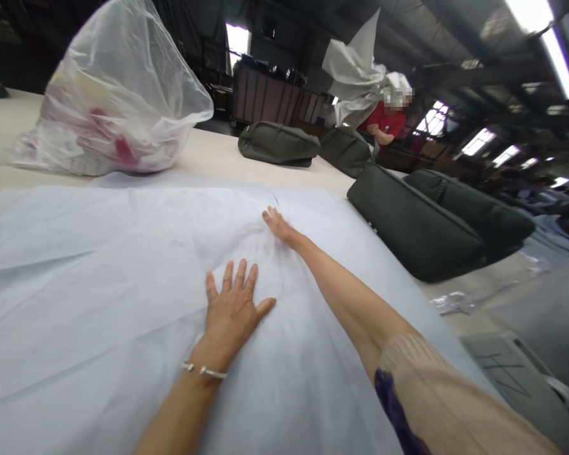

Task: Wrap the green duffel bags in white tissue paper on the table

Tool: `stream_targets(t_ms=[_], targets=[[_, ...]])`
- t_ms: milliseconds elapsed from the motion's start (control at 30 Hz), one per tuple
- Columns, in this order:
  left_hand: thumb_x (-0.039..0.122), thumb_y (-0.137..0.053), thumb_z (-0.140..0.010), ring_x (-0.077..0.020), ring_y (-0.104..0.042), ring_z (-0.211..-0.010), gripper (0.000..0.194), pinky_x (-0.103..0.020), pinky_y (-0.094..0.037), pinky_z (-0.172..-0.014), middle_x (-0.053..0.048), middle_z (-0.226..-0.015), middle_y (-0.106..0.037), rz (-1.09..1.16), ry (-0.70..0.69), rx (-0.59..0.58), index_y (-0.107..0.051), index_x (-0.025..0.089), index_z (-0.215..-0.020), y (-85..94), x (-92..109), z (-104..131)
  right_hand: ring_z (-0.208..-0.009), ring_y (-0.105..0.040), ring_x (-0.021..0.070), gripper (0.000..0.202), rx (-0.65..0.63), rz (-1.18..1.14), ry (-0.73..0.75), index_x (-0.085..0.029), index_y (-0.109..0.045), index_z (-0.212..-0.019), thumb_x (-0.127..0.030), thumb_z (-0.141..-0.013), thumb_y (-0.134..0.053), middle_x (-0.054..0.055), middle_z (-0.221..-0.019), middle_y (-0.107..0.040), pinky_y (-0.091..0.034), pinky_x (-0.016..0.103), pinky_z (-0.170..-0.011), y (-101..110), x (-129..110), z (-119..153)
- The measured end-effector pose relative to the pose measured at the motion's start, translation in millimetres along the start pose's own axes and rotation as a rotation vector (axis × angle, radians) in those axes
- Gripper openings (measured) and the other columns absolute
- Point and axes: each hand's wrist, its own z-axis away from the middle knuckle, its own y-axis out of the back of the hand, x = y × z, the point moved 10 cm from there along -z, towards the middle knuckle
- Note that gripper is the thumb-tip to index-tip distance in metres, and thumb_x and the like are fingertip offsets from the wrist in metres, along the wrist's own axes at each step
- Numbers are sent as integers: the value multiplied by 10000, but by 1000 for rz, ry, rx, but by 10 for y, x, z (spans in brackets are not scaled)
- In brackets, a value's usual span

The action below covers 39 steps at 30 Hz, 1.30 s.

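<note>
A large pale blue-white sheet (137, 265) lies over the table, with soft creases across it. My left hand (233, 306) rests flat on the sheet near the middle, fingers spread, a thin bracelet at the wrist. Farther forward and to the right, my right hand (279, 225) is laid on the sheet with its fingers apart and the arm stretched out. Small wrinkles show in the sheet around both hands. Neither hand holds anything.
A clear plastic bag (123, 95) with pink and white contents stands at the back left. Several dark green cases (417, 221) line the right and far side. Beyond them is a person in red (392, 123) by white crumpled material (355, 69). A grey box (502, 373) sits lower right.
</note>
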Motion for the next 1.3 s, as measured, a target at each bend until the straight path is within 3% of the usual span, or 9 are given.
stream_targets(t_ms=[100, 200, 367, 467, 633, 833, 1033, 1167, 1300], targets=[[650, -374, -898, -361, -113, -1478, 758, -678, 9, -1135, -86, -1602, -210, -7, -15, 26, -291, 216, -1513, -5, 7, 3, -1495, 42, 282, 824, 78, 41, 86, -175, -91, -1554, -709, -927, -87, 106, -1628, -8, -33, 559, -1181, 100, -114, 248], [652, -349, -906, -354, -110, -1479, 757, -679, -14, -1134, -91, -1600, -218, -22, -37, 43, -284, 206, -1515, 2, 23, 6, -1498, 7, 256, 779, 1, 174, 187, -205, -197, -1540, -696, -936, -228, 75, -1626, -106, 24, 531, -1188, -152, -216, 521], [680, -300, -900, -358, -94, -1479, 794, -692, -54, -1127, -84, -1608, -195, -29, -21, -38, -245, 194, -1525, 22, 24, -6, -1497, -25, 271, 727, -17, 96, 114, -162, -157, -1546, -612, -978, -225, 95, -1625, -92, -41, 549, -1187, -157, -230, 806], [657, -255, -918, -355, -82, -1481, 793, -694, -60, -1126, -92, -1614, -170, -21, -10, -81, -169, 172, -1539, 46, 34, -11, -1498, -28, 256, 684, 16, 72, 166, -176, -168, -1545, -580, -995, -200, 82, -1626, -97, -32, 533, -1194, -67, -331, 1211], [569, -207, -962, -351, -69, -1483, 698, -693, -48, -1125, -102, -1617, -159, -5, -14, -114, -174, 180, -1540, 33, 58, -54, -1497, -49, 248, 694, -52, 181, 243, -166, -239, -1529, -600, -988, -214, 87, -1615, -155, 9, 512, -1202, -338, -334, 1896], [563, -217, -990, -394, -124, -1461, 676, -728, -37, -1091, -165, -1592, -217, 101, -54, -20, -267, 125, -1503, 154, 97, -272, -1496, -64, 236, 706, -23, 250, 252, -173, -251, -1525, -615, -975, -273, 68, -1611, -188, 19, 500, -1206, -414, -167, 1579], [550, -182, -1008, -408, -185, -1427, 723, -648, -217, -1077, -271, -1563, -172, 188, -152, 11, -215, -7, -1469, 628, 136, -422, -1498, -27, 242, 732, -63, 219, 186, -168, -191, -1540, -614, -969, -298, 65, -1622, -139, 54, 510, -1197, -174, -176, 1459], [555, -237, -1000, -312, -246, -1436, 680, -527, -220, -1130, -208, -1558, -262, 195, -293, 52, -362, 39, -1425, 1046, 212, 135, -1498, -1, 243, 722, -38, 142, 301, -245, -169, -1547, -646, -959, -285, 5, -1626, -125, 79, 517, -1191, 326, -513, 2413], [599, -203, -978, -220, -333, -1416, 650, -404, -251, -1166, -111, -1516, -402, 227, -531, 46, -516, 164, -1348, 1179, 365, 1570, -1483, -157, 254, 612, -163, 18, 229, -255, -351, -1494, -545, -959, -416, 2, -1578, -296, -41, 482, -1220, 685, -565, 4118]])
